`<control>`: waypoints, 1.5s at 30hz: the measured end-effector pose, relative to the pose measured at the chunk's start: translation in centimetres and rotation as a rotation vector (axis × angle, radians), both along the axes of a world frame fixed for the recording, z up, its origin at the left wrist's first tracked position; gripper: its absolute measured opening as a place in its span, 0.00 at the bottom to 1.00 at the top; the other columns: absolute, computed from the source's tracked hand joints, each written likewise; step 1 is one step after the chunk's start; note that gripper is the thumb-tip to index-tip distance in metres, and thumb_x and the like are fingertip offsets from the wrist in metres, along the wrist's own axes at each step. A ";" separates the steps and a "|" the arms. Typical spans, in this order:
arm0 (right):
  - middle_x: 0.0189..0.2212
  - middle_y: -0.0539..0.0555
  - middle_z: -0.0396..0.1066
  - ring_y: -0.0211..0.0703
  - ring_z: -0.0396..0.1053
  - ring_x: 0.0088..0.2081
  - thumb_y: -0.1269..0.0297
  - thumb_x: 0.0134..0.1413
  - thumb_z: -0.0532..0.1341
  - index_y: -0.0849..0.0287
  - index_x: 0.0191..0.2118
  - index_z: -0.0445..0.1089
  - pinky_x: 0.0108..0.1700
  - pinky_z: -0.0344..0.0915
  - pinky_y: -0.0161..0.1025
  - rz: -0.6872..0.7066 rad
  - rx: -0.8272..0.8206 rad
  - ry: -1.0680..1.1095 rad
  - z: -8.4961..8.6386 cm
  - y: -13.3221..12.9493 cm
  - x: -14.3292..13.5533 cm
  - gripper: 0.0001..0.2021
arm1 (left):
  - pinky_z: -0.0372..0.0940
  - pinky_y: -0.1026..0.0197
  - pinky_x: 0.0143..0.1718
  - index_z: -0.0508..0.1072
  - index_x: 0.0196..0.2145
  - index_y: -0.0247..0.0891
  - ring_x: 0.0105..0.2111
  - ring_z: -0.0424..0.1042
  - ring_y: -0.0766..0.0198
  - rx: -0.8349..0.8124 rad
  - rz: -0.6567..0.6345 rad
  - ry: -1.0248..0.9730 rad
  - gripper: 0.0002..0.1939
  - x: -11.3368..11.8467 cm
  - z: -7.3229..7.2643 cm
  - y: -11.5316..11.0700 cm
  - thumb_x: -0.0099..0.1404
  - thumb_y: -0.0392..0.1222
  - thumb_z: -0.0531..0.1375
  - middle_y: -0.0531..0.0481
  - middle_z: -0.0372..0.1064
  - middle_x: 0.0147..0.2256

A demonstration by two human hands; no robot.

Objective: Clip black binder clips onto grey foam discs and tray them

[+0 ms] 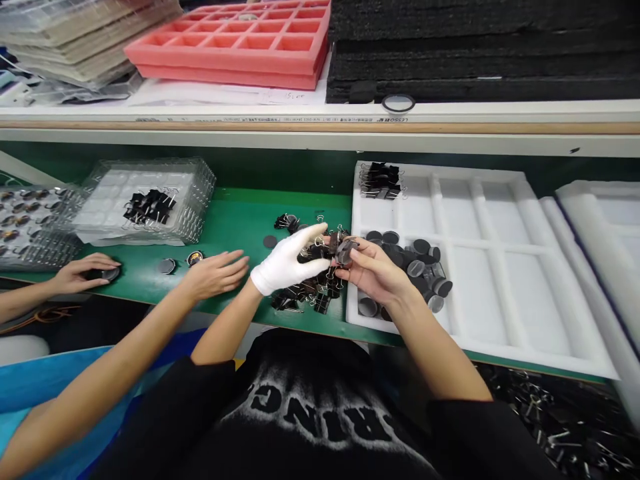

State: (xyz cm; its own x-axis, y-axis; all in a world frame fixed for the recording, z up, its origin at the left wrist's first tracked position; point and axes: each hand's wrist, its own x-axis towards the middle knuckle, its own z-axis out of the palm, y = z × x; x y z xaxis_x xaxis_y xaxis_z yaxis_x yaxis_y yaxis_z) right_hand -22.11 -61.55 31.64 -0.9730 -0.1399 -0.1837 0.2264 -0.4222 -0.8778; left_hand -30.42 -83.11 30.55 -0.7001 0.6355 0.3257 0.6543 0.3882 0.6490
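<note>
My left hand (291,259), in a white glove, curves its thumb and fingers around a black binder clip (334,241) with wire handles; its exact hold is partly hidden. Close beside it, my right hand (374,268) is bare and pinches a small dark round disc (346,253) between thumb and fingers. The two hands nearly meet. Under and around them lies a loose heap of black binder clips (320,288) on the green bench. Right of the heap, dark round discs (423,267) are piled in a compartment of the white foam tray (453,243).
A co-worker's hands (215,275) are at the left, near round parts (167,266). Clear plastic trays (195,200) stand behind them, binder clips on top. A shelf (300,139) overhangs the bench, carrying pink foam (225,60) and black foam sheets (475,60). More clips (565,427) lie below right.
</note>
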 end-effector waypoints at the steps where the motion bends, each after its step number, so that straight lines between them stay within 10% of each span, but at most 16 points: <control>1: 0.39 0.51 0.79 0.41 0.76 0.36 0.50 0.45 0.79 0.50 0.42 0.77 0.39 0.78 0.42 -0.018 0.035 0.023 0.0 0.2 0.0 0.20 | 0.74 0.45 0.53 0.69 0.64 0.50 0.54 0.77 0.50 -0.003 0.017 -0.029 0.32 0.2 0.2 0.2 0.66 0.59 0.65 0.42 0.74 0.57; 7: 0.42 0.54 0.78 0.42 0.75 0.40 0.54 0.45 0.79 0.54 0.36 0.79 0.46 0.77 0.44 -0.038 0.422 0.255 0.6 2.5 -0.2 0.16 | 0.75 0.54 0.44 0.68 0.63 0.41 0.41 0.81 0.57 0.022 0.075 -0.262 0.26 0.5 1.8 1.5 0.74 0.55 0.57 0.46 0.81 0.43; 11: 0.39 0.54 0.79 0.42 0.74 0.37 0.54 0.45 0.79 0.53 0.37 0.79 0.40 0.76 0.43 -0.102 0.452 0.243 1.1 3.8 -0.1 0.16 | 0.71 0.47 0.52 0.71 0.61 0.39 0.49 0.78 0.49 -0.118 0.173 -0.048 0.25 0.6 2.6 2.8 0.73 0.54 0.59 0.43 0.80 0.47; 15: 0.38 0.54 0.79 0.44 0.75 0.37 0.52 0.45 0.78 0.53 0.38 0.79 0.40 0.77 0.44 -0.098 0.478 0.228 1.5 4.0 0.5 0.17 | 0.70 0.48 0.44 0.78 0.39 0.43 0.41 0.78 0.53 -0.027 0.189 0.038 0.19 1.5 3.7 3.8 0.77 0.56 0.53 0.45 0.79 0.39; 19: 0.38 0.54 0.78 0.44 0.76 0.36 0.52 0.45 0.79 0.53 0.37 0.80 0.40 0.77 0.44 -0.027 0.501 0.247 2.2 3.9 1.2 0.16 | 0.57 0.54 0.25 0.64 0.20 0.44 0.23 0.67 0.63 -0.142 0.085 -0.155 0.27 2.3 4.6 3.6 0.69 0.63 0.61 0.54 0.65 0.21; 34: 0.38 0.55 0.79 0.45 0.77 0.37 0.52 0.48 0.78 0.54 0.39 0.81 0.41 0.78 0.44 0.072 0.529 0.262 3.2 4.0 1.0 0.16 | 0.50 0.60 0.25 0.58 0.21 0.41 0.22 0.58 0.68 -0.129 -0.098 -0.330 0.24 1.6 4.4 3.3 0.64 0.58 0.61 0.57 0.58 0.19; 45: 0.37 0.47 0.79 0.39 0.74 0.39 0.54 0.41 0.81 0.50 0.37 0.76 0.40 0.75 0.38 -0.446 0.000 -0.052 0.9 0.1 -0.2 0.19 | 0.53 0.64 0.24 0.66 0.23 0.38 0.23 0.56 0.69 0.034 -0.084 -0.523 0.20 1.2 3.5 1.6 0.65 0.55 0.59 0.56 0.57 0.21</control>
